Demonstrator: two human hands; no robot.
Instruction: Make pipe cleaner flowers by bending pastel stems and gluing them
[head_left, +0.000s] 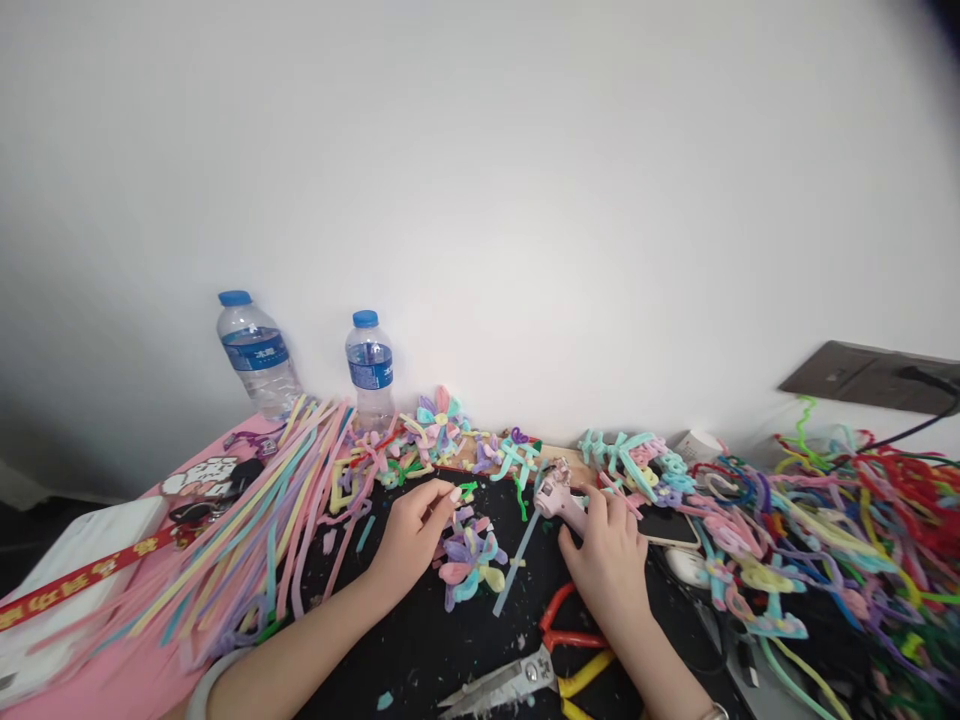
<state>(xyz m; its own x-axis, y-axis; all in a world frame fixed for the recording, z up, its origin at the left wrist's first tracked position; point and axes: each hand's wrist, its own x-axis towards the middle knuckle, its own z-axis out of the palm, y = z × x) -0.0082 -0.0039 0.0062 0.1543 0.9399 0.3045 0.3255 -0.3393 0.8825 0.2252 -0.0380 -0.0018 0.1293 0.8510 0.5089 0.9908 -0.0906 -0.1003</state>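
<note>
My left hand (pixel 414 532) is closed in a pinch, with a small green pipe cleaner piece (pixel 469 490) at its fingertips. Just below those fingers lies a pastel pipe cleaner flower (pixel 471 560) in purple, pink, blue and yellow. My right hand (pixel 611 550) is wrapped round the handle of a pale pink hot glue gun (pixel 556 496), which lies low over the black mat. A long translucent glue stick (pixel 516 566) slants down from beside the gun. Orange-and-yellow-handled scissors (pixel 517 680) lie partly open in front, near my right wrist.
Loose pastel pipe cleaners (pixel 300 510) fan out at left; a tangled heap (pixel 862 540) covers the right. Two water bottles (pixel 259 355) stand against the wall. Finished shapes (pixel 637 465) line the back. A phone (pixel 667 526) and white mouse (pixel 686 566) sit right of my right hand.
</note>
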